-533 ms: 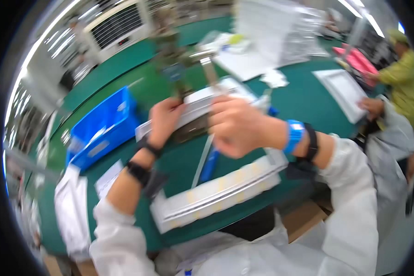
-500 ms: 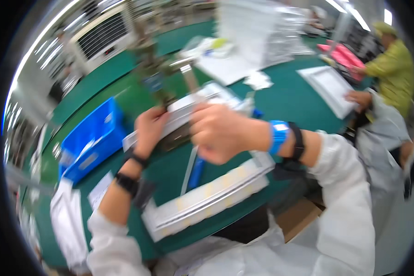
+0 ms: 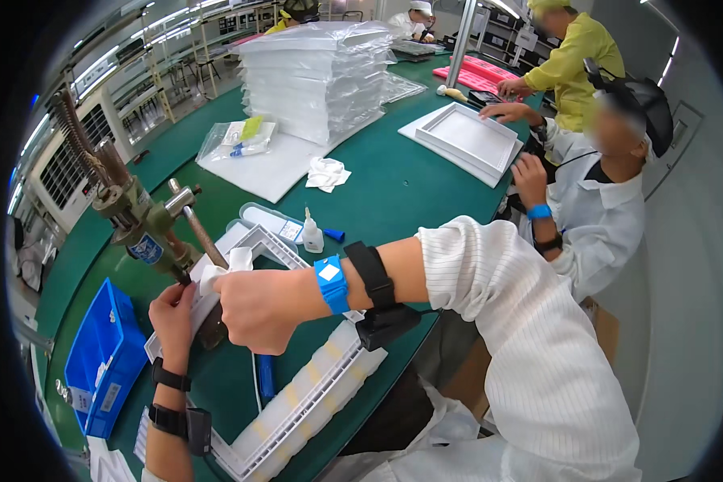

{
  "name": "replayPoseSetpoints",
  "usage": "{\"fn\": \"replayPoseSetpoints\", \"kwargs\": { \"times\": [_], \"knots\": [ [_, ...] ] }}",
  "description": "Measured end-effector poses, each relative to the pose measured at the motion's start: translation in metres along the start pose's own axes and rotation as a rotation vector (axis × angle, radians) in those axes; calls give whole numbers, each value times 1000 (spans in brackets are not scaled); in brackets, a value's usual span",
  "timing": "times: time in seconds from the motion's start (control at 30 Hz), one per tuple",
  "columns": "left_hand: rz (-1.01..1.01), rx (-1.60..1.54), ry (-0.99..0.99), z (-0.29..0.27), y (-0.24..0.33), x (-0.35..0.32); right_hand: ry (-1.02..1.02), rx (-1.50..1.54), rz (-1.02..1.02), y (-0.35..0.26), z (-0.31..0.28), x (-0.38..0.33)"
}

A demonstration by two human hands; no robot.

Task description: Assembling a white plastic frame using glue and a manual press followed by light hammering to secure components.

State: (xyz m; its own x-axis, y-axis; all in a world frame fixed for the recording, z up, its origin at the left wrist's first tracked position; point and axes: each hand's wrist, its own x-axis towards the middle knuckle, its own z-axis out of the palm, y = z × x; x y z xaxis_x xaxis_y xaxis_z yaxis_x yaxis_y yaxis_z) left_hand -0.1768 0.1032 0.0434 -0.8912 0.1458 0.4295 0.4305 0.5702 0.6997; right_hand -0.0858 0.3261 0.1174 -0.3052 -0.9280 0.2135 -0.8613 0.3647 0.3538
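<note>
My right hand [image 3: 253, 309] is closed around a crumpled white cloth [image 3: 231, 263] and presses it against the corner of a white rectangular frame [image 3: 259, 241] lying on the green table. My left hand [image 3: 175, 312] grips the left edge of that frame, next to the dark base of a green hand press [image 3: 140, 229]. The press's metal lever [image 3: 191, 215] slants down just behind the cloth. A blue wristband and a black strap sit on my right wrist. My forearm hides the frame's near side.
A long white tray frame [image 3: 297, 410] lies at the table's front edge, a blue bin [image 3: 104, 353] at left. A small glue bottle [image 3: 312, 237] and a bagged stack of white trays [image 3: 321, 72] stand behind. A person in white [image 3: 598, 201] works at right beside another frame [image 3: 470, 136].
The view has steadied and pulled back from a blurred swing. Both hands stay at the white frame by the press, and the right hand now sits lower, with the cloth against the corner.
</note>
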Motion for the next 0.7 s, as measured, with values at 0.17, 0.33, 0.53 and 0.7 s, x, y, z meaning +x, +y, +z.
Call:
{"fn": "replayPoseSetpoints", "kwargs": {
  "times": [0.17,0.33,0.53,0.7],
  "knots": [
    [-38,30,-37,-2,7,3,-49,-64,14,-1,25,-2],
    [-39,85,-46,-12,4,-1,83,-79,-9,-3,43,8],
    [105,135,-15,0,2,2,202,31,-2,0,39,-4],
    [24,111,-5,-4,5,-3,234,41,-17,-2,42,-1]
  ]
}}
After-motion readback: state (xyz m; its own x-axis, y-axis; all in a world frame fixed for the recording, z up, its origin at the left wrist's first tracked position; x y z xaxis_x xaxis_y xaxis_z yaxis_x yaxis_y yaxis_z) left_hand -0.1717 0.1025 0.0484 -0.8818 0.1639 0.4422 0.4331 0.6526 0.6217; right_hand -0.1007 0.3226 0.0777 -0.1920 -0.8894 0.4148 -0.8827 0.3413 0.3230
